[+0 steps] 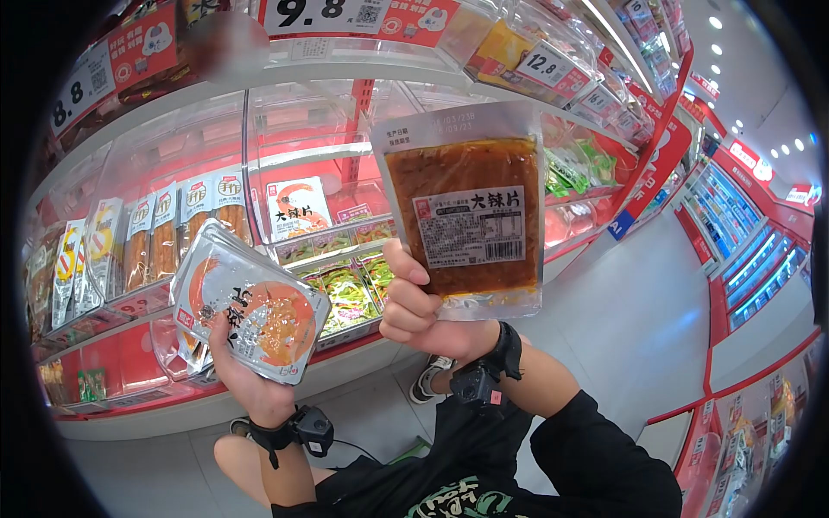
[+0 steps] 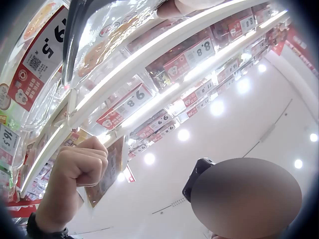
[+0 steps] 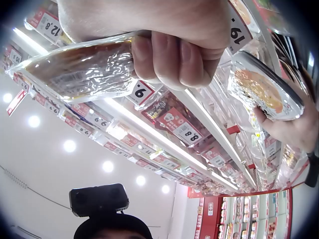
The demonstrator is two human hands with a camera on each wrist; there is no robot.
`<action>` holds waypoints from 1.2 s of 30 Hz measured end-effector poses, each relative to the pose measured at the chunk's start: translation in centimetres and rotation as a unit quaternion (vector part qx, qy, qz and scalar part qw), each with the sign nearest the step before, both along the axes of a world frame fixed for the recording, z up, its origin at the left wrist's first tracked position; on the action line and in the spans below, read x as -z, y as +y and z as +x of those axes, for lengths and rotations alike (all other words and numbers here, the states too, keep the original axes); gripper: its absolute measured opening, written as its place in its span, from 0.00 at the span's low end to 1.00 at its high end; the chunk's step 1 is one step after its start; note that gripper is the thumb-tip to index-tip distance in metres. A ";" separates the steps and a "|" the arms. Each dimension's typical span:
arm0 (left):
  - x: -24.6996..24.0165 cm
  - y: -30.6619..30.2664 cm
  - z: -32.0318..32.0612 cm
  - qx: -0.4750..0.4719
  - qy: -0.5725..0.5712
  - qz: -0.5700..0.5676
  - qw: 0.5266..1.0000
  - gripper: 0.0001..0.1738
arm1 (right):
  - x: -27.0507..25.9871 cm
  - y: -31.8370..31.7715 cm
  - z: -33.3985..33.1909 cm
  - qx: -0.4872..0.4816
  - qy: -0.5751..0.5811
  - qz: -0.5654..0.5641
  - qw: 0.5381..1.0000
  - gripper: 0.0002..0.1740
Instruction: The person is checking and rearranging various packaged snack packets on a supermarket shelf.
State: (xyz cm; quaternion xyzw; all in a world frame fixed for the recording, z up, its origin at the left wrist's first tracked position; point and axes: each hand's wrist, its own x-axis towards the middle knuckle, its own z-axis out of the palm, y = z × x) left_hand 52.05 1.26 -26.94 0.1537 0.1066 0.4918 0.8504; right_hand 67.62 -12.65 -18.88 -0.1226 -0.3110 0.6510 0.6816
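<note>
In the head view my left hand (image 1: 246,375) grips a small stack of flat silver snack packets (image 1: 255,315), thumb on top, their fronts showing orange slices. My right hand (image 1: 419,306) holds up a snack packet (image 1: 466,164) by its lower left corner, its clear back facing me. Brown-orange food fills that packet, and a white label with a barcode (image 1: 504,250) sits on it. The right wrist view shows curled fingers (image 3: 164,59) round the packet's edge (image 3: 84,72). Behind it, the left hand (image 3: 294,119) holds the silver packets (image 3: 259,89).
A store shelf (image 1: 199,104) with clear bins curves across the front. Stick-shaped packs (image 1: 164,224), a similar white packet (image 1: 298,207) and green packs (image 1: 345,293) stand in the bins. Price tags (image 1: 354,17) line the upper edge. A grey-floored aisle (image 1: 596,319) runs off right.
</note>
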 end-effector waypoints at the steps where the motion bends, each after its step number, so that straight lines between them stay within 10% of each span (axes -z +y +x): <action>1: 0.1 0.0 0.0 0.000 0.001 0.001 1.000 0.24 | 0.0 0.0 0.0 0.002 0.000 0.000 1.000 0.19; 10: -0.1 -0.1 0.0 -0.007 0.003 -0.005 1.000 0.22 | 0.1 -0.2 0.2 -0.005 0.005 -0.009 1.000 0.18; 20: -0.2 -0.3 0.0 -0.011 -0.003 -0.002 1.000 0.19 | -2.3 0.9 1.8 0.344 -0.238 -0.132 0.899 0.14; 25: -0.3 -0.4 0.0 -0.017 0.010 -0.011 1.000 0.20 | -3.0 4.1 5.2 0.475 -0.410 -0.088 0.774 0.14; 31: -0.7 -0.6 0.1 -0.032 0.025 -0.010 0.999 0.21 | -1.1 8.5 12.1 0.602 -0.703 -0.118 0.360 0.16; 34: -1.0 -0.7 0.1 -0.035 0.025 -0.004 0.999 0.21 | -0.4 9.0 13.3 0.551 -0.735 -0.128 0.374 0.16; 36: -1.1 -0.7 0.0 -0.033 0.029 -0.002 0.999 0.21 | 1.0 8.6 13.7 0.536 -0.783 -0.086 0.305 0.12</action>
